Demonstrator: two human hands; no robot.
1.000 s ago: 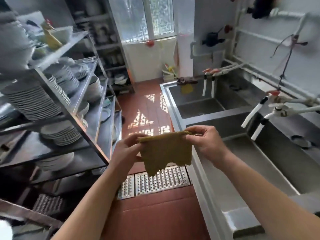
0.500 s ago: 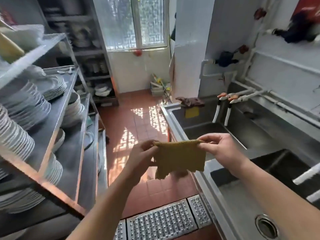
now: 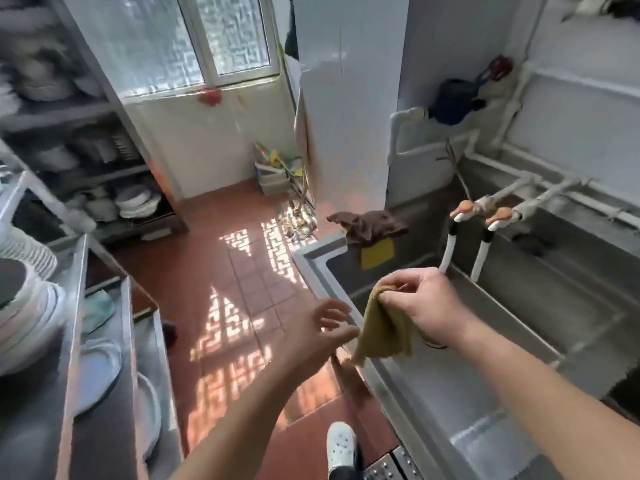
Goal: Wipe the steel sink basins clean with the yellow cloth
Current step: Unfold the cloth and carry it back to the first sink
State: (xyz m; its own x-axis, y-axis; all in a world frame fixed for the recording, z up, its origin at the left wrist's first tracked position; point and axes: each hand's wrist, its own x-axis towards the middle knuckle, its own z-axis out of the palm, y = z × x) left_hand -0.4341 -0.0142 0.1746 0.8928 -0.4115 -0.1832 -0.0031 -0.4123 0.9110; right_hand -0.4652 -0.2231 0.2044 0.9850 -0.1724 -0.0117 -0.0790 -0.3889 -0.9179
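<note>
The yellow cloth [image 3: 384,327] hangs from my right hand [image 3: 420,303], which pinches its top corner above the front rim of the steel sink [image 3: 412,396]. My left hand [image 3: 317,336] is just left of the cloth with its fingers spread, fingertips near the cloth's lower edge and holding nothing. The far sink basin [image 3: 540,306] lies behind my right hand, and the near basin runs along the right side of the view.
Two white taps with orange handles [image 3: 481,216] reach over the far basin. A brown rag [image 3: 369,223] and a yellow sponge [image 3: 377,252] sit at the sink's far corner. Steel shelves of plates [image 3: 69,341] line the left. My white shoe [image 3: 341,445] stands on the red tile floor.
My left hand has let go of the cloth, which now hangs from the right hand alone. The view has moved forward along the sink toward the far basin.
</note>
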